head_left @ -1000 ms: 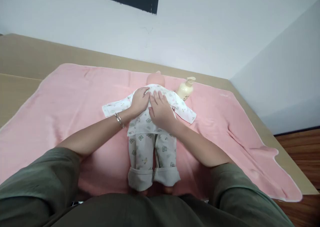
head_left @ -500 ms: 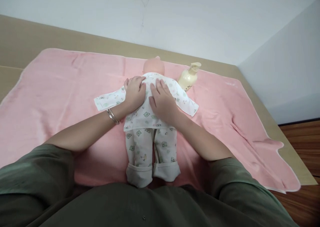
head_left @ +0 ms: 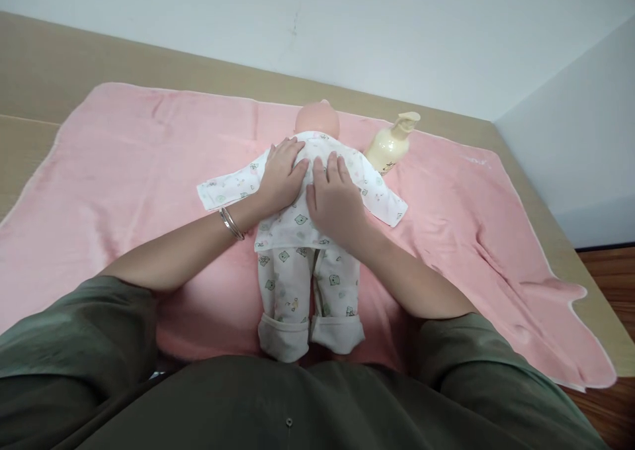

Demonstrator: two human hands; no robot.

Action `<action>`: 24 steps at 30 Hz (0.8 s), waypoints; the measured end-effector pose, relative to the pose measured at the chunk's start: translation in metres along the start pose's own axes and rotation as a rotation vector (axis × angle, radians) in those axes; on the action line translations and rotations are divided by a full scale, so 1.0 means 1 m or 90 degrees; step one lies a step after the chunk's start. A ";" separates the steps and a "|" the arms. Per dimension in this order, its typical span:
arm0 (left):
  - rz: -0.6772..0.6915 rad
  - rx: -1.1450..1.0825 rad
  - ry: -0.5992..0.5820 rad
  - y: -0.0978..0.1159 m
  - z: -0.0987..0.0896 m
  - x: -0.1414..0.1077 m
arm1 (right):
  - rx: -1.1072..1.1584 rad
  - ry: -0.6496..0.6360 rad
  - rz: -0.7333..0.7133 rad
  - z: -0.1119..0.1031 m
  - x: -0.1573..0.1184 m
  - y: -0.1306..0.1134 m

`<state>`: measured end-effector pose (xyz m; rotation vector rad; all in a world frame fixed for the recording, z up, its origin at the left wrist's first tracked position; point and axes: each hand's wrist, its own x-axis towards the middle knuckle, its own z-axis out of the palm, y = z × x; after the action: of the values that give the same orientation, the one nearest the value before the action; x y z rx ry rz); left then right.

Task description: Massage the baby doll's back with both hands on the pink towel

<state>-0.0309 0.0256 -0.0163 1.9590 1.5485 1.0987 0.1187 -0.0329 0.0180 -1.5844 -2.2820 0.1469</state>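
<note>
A baby doll lies face down, its bald head pointing away from me. It wears a white printed top and matching printed trousers with turned-up cuffs. My left hand rests flat on the left side of the doll's upper back, fingers extended. On the right side of the back lies my right hand, also open, its fingers stretched toward the doll's neck. Neither hand grips anything. The doll's face is hidden, and the sleeves spread out to both sides.
A pink blanket lies under the doll on a wooden table. Just right of the doll's shoulder is a cream pump bottle. A white wall rises behind the table, and a dark wooden floor shows at right.
The whole view has shifted slightly, so everything appears a little further right. My right hand sits slightly lower on the doll's back relative to the left; both stay in contact with the top.
</note>
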 end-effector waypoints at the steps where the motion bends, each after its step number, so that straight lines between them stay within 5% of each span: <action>1: -0.006 -0.003 0.001 0.000 0.000 0.002 | -0.006 0.005 -0.024 0.001 -0.006 -0.006; 4: -0.007 0.000 -0.005 -0.001 -0.002 0.008 | 0.003 -0.009 -0.063 0.002 -0.004 -0.006; 8: 0.006 0.046 -0.037 0.003 -0.003 0.006 | 0.056 -0.078 -0.106 0.001 0.033 0.024; 13: 0.088 0.113 -0.072 0.016 0.003 -0.009 | 0.119 -0.061 0.015 0.005 0.065 0.057; 20: -0.032 0.074 -0.125 0.010 -0.017 0.030 | -0.029 -0.014 0.034 -0.007 0.028 0.015; 24: 0.002 0.081 -0.042 0.000 -0.006 0.023 | -0.025 -0.060 0.023 -0.018 0.034 0.015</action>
<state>-0.0341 0.0467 -0.0051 2.0600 1.6160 0.9479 0.1282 0.0016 0.0381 -1.6724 -2.3413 0.1919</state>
